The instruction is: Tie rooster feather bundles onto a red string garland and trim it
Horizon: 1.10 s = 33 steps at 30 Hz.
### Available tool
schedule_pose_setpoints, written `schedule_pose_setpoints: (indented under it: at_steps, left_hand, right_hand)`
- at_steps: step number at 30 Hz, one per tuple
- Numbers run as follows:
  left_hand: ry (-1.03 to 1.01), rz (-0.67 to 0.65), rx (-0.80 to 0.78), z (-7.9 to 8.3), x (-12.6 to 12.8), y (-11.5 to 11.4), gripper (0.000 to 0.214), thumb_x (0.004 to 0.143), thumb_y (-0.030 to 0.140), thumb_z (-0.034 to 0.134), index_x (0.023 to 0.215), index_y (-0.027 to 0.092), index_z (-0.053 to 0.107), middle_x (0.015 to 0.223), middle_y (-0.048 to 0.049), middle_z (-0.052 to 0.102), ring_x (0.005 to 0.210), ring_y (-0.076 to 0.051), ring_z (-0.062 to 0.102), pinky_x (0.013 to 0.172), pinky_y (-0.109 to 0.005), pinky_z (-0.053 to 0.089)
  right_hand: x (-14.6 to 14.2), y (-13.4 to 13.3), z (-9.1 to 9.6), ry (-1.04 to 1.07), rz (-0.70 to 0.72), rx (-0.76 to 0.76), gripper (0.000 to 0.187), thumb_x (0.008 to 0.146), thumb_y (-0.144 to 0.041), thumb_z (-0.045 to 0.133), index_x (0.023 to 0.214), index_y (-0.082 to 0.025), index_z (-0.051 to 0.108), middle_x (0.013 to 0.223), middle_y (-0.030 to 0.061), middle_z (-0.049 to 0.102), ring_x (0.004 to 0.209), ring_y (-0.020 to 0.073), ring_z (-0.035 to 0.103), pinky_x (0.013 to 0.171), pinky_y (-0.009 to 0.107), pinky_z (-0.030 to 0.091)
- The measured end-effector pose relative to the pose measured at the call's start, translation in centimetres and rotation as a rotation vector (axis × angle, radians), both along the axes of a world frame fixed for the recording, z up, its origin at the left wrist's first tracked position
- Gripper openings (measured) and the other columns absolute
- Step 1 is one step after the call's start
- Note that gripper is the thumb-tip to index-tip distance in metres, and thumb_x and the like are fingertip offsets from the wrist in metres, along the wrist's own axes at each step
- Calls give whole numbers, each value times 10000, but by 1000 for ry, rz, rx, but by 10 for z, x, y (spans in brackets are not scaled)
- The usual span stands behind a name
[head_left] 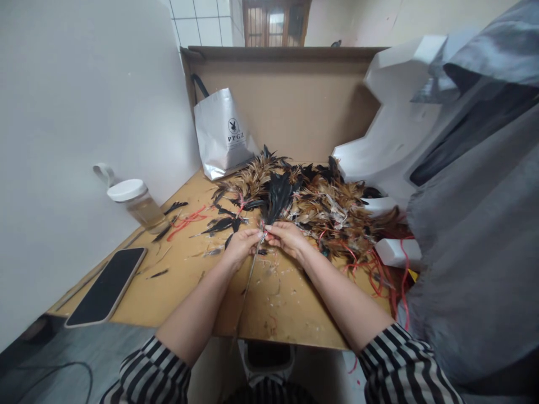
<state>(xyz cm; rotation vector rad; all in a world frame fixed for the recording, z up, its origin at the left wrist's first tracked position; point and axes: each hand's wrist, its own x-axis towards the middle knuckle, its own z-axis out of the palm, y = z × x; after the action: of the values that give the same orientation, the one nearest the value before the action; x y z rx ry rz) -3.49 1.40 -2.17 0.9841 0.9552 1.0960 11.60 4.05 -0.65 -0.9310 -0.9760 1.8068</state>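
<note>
At the table's (pixel 303 322) middle, both hands are meeting fingertip to fingertip; I'm seeing the left (pixel 244 245) and right (pixel 286 237) pinching the lower end of a dark feather bunch (pixel 278 196). Long axis is running 1 to 7 o'clock, tips pointing away from the wearer, stem end sitting at the fingers. Neither hand is clearly nearer; both are touching that end. Fingers are covering the join, so I'm not making out which one is bearing the hold. Thin string (pixel 251 275) is trailing from the grip toward 7, over the table's near edge.

Crowding the bunch: brown feathers (pixel 332 207) are lying from 1 to 3, more at 11 to 12. Loose black feathers (pixel 221 225) are lying at 9, just beside the left hand. Farther out, a silver bag (pixel 221 134) is standing at 11, a jar (pixel 141 205) at 9 to 10, a phone (pixel 107 286) lying at 8. Red strands (pixel 379 275) are tangling between 3 and 4, well clear of the fingers.
</note>
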Motion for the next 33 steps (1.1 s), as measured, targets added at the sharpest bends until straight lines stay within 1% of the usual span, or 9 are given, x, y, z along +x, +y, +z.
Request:
schedule_pose_setpoints:
  at_steps: [5,10,13,17,19,23,26,33]
  left_hand:
    - [27,41,-19,-1,1,0,387,573,367,772,838,98,686,665,-51,662,457,-61,521,415,-164,365]
    - [52,78,-6,-2,2,-1,379,586,370,764,841,99,691,690,-65,675,475,-66,544,398,-146,335]
    - [68,100,-7,-1,3,-1,375,582,375,763,825,99,692,656,-57,671,463,-68,544,391,-146,331]
    - [80,141,-22,0,6,-2,375,544,375,780,786,105,683,578,-28,644,447,-84,554,375,-153,325]
    - [82,151,-28,0,7,-2,382,524,376,788,770,106,674,570,-26,642,447,-94,565,373,-157,327]
    - [80,144,-42,-1,8,-2,371,517,368,790,749,106,665,602,-44,661,452,-93,568,386,-161,347]
    - [81,141,-43,-1,8,-3,373,515,366,792,750,105,665,616,-53,668,461,-93,570,392,-162,356]
    - [63,106,-57,-1,6,-3,402,525,370,793,791,95,668,655,-66,676,488,-97,588,402,-157,380]
  right_hand:
    - [6,2,0,-5,-4,7,139,689,-146,713,692,-123,576,558,21,645,458,78,588,424,143,495]
    - [2,-1,-2,-15,34,-9,120,706,-118,679,697,-123,559,531,1,626,446,73,577,433,152,496]
    - [3,0,-1,-12,57,-26,109,706,-90,664,671,-113,563,502,-5,605,432,62,557,436,142,489]
    - [9,4,0,18,67,-64,130,687,-76,674,647,-117,557,509,-5,603,423,54,544,444,140,489]
    - [10,4,0,33,74,-72,128,685,-73,671,645,-117,557,513,-3,602,422,54,542,444,142,493]
    - [8,3,0,-2,76,-52,123,683,-81,675,648,-115,562,501,0,597,427,64,549,437,148,498]
    - [6,2,-1,-30,57,-67,141,681,-87,680,636,-121,551,482,-3,591,420,69,549,433,155,501]
    - [8,2,-1,28,96,-107,126,687,-81,666,661,-118,548,486,-2,591,410,64,536,411,146,481]
